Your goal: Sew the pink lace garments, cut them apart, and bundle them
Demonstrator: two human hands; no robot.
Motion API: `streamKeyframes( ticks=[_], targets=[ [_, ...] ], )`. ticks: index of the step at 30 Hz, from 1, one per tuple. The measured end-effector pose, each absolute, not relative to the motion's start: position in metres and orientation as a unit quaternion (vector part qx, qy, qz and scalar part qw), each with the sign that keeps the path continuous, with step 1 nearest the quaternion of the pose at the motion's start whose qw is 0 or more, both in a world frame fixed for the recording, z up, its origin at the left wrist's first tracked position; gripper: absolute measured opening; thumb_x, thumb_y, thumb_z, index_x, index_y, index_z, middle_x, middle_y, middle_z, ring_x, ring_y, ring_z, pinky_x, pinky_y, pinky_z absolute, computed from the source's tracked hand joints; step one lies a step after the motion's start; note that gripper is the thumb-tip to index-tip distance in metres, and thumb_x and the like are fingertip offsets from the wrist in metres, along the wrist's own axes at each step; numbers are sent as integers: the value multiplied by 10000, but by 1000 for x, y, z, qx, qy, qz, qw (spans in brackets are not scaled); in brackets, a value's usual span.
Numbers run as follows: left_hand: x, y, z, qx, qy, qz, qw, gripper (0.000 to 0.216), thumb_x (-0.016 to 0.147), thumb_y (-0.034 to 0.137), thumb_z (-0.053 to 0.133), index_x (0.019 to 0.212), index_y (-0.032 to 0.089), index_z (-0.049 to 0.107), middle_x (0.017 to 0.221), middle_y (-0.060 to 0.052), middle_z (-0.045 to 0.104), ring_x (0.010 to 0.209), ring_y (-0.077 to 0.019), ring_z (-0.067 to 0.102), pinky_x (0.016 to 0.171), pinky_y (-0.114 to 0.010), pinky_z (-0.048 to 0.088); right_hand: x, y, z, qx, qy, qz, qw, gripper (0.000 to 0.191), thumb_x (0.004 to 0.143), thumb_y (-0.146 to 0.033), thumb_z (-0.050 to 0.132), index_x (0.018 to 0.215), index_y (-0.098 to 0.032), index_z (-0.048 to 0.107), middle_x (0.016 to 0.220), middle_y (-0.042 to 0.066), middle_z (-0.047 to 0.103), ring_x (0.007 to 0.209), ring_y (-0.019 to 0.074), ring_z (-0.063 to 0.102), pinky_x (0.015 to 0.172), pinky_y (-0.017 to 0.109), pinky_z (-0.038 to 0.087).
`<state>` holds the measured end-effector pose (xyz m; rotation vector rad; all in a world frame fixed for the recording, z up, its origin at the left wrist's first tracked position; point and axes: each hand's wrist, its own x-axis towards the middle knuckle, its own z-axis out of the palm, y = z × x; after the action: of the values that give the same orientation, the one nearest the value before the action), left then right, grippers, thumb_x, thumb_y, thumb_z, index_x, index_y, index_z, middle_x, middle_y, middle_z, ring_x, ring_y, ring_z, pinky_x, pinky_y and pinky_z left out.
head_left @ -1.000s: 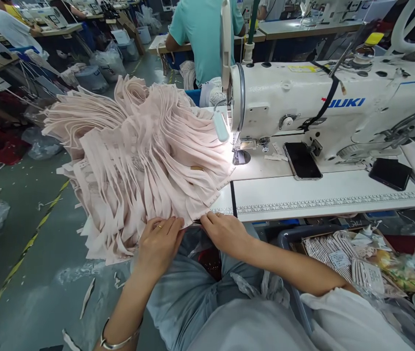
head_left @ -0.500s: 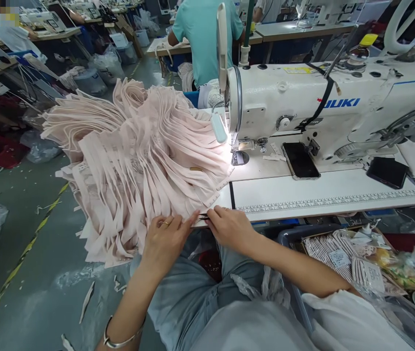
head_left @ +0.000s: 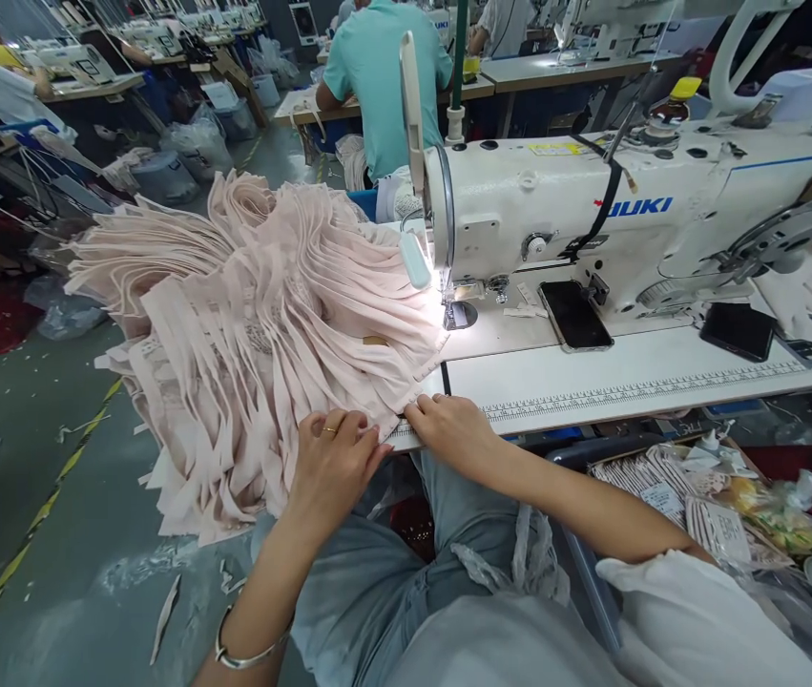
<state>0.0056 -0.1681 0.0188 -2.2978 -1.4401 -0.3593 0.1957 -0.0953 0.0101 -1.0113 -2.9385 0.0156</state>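
Note:
A big fanned pile of pale pink fabric pieces (head_left: 255, 324) spills off the left end of the white sewing table (head_left: 627, 382). My left hand (head_left: 334, 458), with a ring, lies on the pile's near edge, fingers curled over the fabric. My right hand (head_left: 448, 429) pinches the same edge at the table's front, fingertips almost meeting those of the left. What the right fingers hold besides fabric is hidden. The white sewing machine (head_left: 592, 219) stands behind, its needle area (head_left: 452, 305) lit.
A phone (head_left: 575, 315) and a black case (head_left: 737, 330) lie on the machine bed. A bin of labels and packets (head_left: 698, 506) sits at my right knee. A person in a teal shirt (head_left: 384, 76) works ahead. Scraps litter the floor (head_left: 54, 496) on the left.
Both hands have slid slightly up and forward along the pile's near edge, staying close together. The view has shifted a little; the pile itself has not moved.

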Motion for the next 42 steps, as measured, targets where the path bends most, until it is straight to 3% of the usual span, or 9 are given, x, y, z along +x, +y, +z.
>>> streamKeyframes(
  ticks=[8,13,19,24,27,30,33,38,42],
  targets=[
    [11,-156,12,-835,-494,-163,179,172,961,163,551,800,159,611,1080,-117,689,1027,-252,633,888,-439,402,199,-95,10,-335,-942,22,11,200,926,-67,411,1043,-169,538,920,76,628,827,211,622,596,295,404],
    [12,-147,11,-848,-482,-172,136,195,974,125,495,830,170,617,1368,-120,590,1295,-269,527,1070,-503,348,202,-91,13,-343,-939,37,16,185,991,-162,375,1060,-180,546,927,74,641,830,209,633,579,287,372],
    [10,-143,9,-851,-475,-184,129,181,1002,154,467,899,169,615,1117,-80,724,1033,-223,681,1003,-451,398,219,-66,26,-410,-912,1,15,193,987,-172,386,1064,-157,562,965,110,655,864,225,640,635,290,377],
    [8,-142,11,-851,-469,-185,145,153,997,166,482,948,147,626,1055,-86,731,935,-214,688,974,-421,406,215,-57,22,-346,-938,-13,-6,221,971,-102,362,1046,-158,562,948,105,658,882,238,641,651,301,396],
    [12,-131,8,-843,-484,-176,157,175,988,148,468,975,123,641,860,-74,711,759,-203,653,870,-375,447,209,-56,19,-338,-941,-3,-21,235,966,-78,351,1046,-150,560,958,111,652,875,227,640,638,288,398],
    [19,-110,3,-826,-517,-142,173,291,933,69,467,1171,106,629,803,-74,648,764,-237,619,749,-357,453,210,-53,21,-357,-934,6,-20,242,980,-100,345,1088,-151,556,957,106,649,868,220,640,628,280,392],
    [25,-94,0,-821,-536,-79,179,495,875,37,516,1350,169,565,840,-81,618,846,-274,609,713,-363,448,218,-49,27,-400,-917,7,-13,233,1010,-185,353,1134,-159,549,976,100,650,867,228,639,638,290,395],
    [25,-98,3,-824,-505,-107,234,186,927,139,558,1018,141,720,804,-88,602,853,-283,594,707,-395,448,230,-39,36,-457,-889,-5,-20,231,1017,-234,355,1111,-156,551,993,109,644,842,227,625,629,297,371],
    [24,-105,6,-826,-491,-121,247,164,922,124,567,985,127,719,782,-88,603,822,-283,587,683,-402,448,226,-37,33,-421,-907,-6,-23,208,997,-201,379,1089,-164,562,973,98,647,846,235,625,622,304,357]
  ],
)
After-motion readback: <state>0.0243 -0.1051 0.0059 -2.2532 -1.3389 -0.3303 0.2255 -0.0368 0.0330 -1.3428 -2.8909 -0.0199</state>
